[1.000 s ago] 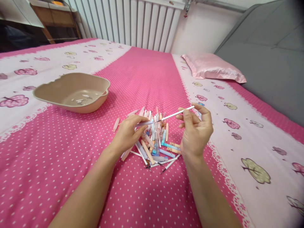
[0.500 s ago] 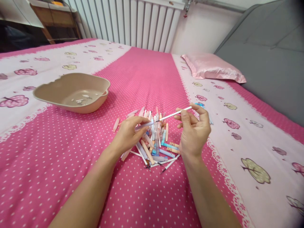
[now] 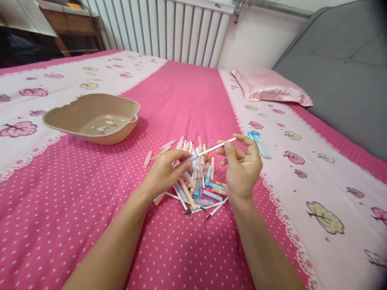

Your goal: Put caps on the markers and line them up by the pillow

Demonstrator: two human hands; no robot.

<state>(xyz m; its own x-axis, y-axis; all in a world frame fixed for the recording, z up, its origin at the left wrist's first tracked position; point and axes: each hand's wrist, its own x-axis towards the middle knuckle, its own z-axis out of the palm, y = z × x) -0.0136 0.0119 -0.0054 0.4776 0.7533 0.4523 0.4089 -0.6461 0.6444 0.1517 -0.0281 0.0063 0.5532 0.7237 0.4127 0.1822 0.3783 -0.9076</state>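
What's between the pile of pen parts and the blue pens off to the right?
In the head view, the right hand shows between the pile and the blue pens, holding a white refill.

A slim white refill slants down leftward, its tip apparently inside a pale lavender pen barrel.

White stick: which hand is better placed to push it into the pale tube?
Likely the right: the right hand holds the white stick, whose lower end meets the end of the pale tube. The left hand grips the pale tube, so it suits steadying.
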